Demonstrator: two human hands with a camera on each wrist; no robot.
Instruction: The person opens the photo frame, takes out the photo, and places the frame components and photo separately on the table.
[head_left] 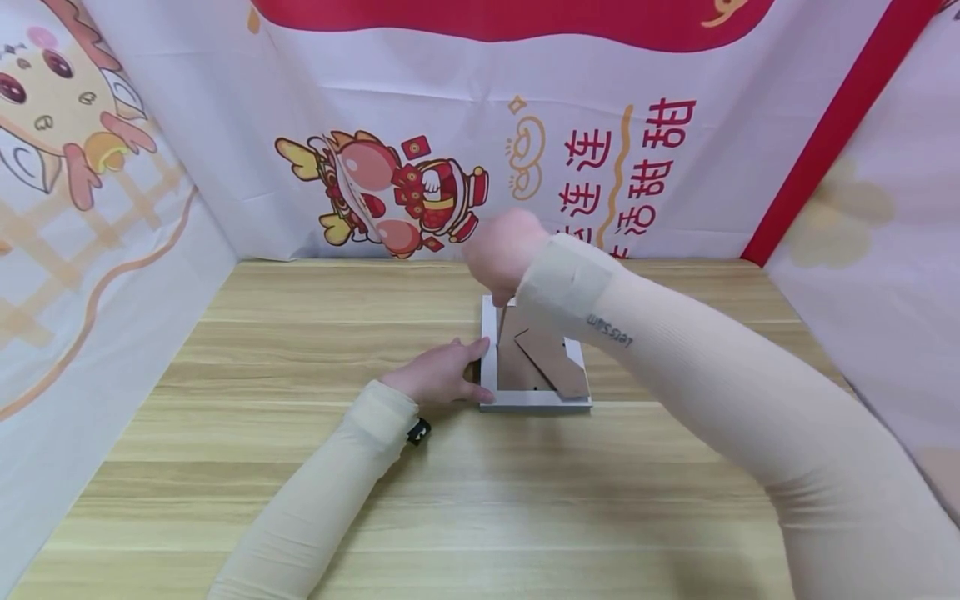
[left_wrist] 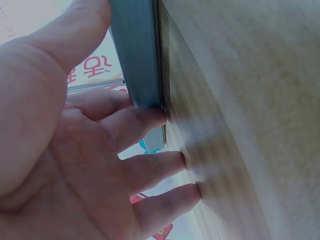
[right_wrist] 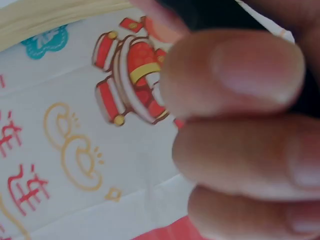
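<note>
A photo frame [head_left: 536,398] with a pale rim lies back side up on the table, its brown backing board [head_left: 517,367] and slanting stand flap [head_left: 551,354] showing. At the frame's left side my left hand [head_left: 442,372] rests with thumb and fingers spread against the rim. In the left wrist view the fingers [left_wrist: 155,167] are fairly straight, some touching the tabletop beside the frame's edge. Raised over the far part of the frame is my right hand [head_left: 506,250], blurred. Its fingers [right_wrist: 235,75] curl round a dark object [right_wrist: 210,17], whose kind cannot be made out.
The wood-grain table [head_left: 300,333] runs back to a printed white cloth [head_left: 420,83] with red lettering and cartoon figures. Cloth also hangs at both sides. My right forearm [head_left: 712,375] crosses over the table's right part. A small black device [head_left: 418,431] sits at the left wrist.
</note>
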